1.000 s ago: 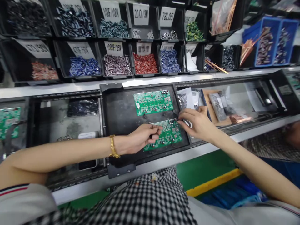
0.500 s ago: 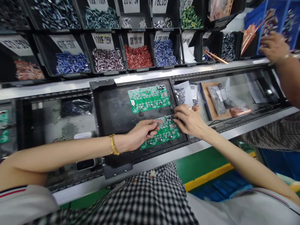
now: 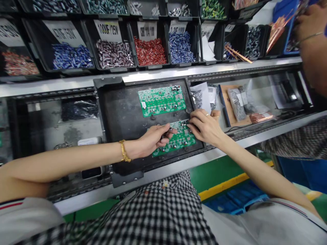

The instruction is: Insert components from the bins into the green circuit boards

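Two green circuit boards lie in a black tray (image 3: 120, 112): the far board (image 3: 163, 100) in full view, the near board (image 3: 178, 139) partly under my hands. My left hand (image 3: 157, 137) is over the left part of the near board, its fingers curled and thumb bent in around a small dark electronic component (image 3: 163, 136). At that board's upper right corner, my right hand (image 3: 205, 126) has thumb and forefinger pinched together beside small black capacitors (image 3: 184, 124). Whatever sits between those right fingertips is hidden.
Bins of loose parts line the shelf behind, including red capacitors (image 3: 150, 51) and blue ones (image 3: 182, 47). Bagged parts (image 3: 237, 102) lie in a cardboard box right of the tray. A co-worker's arm (image 3: 315, 51) reaches in at upper right.
The view has tilted, so the bins and tray sit higher in it. My left thumb and fingers have shifted around the dark component. My right hand stays at the board's corner.
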Demonstrator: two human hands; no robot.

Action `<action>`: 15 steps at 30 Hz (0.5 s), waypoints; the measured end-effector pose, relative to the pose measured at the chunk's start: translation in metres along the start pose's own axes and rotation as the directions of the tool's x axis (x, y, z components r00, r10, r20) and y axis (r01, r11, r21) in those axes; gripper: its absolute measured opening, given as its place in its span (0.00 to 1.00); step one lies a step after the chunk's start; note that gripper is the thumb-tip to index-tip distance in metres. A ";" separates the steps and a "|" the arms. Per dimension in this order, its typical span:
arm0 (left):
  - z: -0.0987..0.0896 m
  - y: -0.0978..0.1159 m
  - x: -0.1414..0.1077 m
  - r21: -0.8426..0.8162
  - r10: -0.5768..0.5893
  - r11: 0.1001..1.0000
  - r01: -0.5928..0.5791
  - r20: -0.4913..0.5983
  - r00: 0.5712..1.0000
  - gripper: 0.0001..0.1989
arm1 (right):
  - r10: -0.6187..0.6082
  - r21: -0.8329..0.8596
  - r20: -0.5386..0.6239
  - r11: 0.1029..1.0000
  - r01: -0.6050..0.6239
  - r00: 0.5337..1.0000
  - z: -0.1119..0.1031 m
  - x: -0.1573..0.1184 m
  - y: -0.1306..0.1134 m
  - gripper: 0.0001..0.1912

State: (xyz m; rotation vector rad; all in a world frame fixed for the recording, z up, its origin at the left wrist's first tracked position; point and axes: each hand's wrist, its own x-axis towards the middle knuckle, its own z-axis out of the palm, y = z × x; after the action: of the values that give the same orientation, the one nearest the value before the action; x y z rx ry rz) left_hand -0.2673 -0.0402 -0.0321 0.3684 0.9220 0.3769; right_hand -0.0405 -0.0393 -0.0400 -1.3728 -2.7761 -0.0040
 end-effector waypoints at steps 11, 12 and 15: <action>0.001 -0.003 -0.007 0.140 0.158 0.976 -0.166 0.066 0.985 0.23 | 0.131 0.495 0.058 0.857 -0.142 0.990 -0.042 0.034 -0.047 0.07; -0.002 0.001 -0.010 0.129 0.146 0.980 -0.154 0.072 0.987 0.23 | 0.119 0.540 0.067 0.831 -0.136 0.991 -0.045 0.039 -0.051 0.06; -0.017 0.042 -0.015 0.038 0.100 0.994 -0.099 -0.021 0.995 0.17 | 0.129 0.544 0.018 0.831 -0.118 0.991 -0.047 0.047 -0.055 0.05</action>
State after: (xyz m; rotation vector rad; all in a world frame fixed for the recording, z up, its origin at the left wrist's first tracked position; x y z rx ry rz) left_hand -0.2966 -0.0082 -0.0117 0.4462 0.9360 0.4565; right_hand -0.1107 -0.0369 0.0103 -1.3617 -2.3734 0.7158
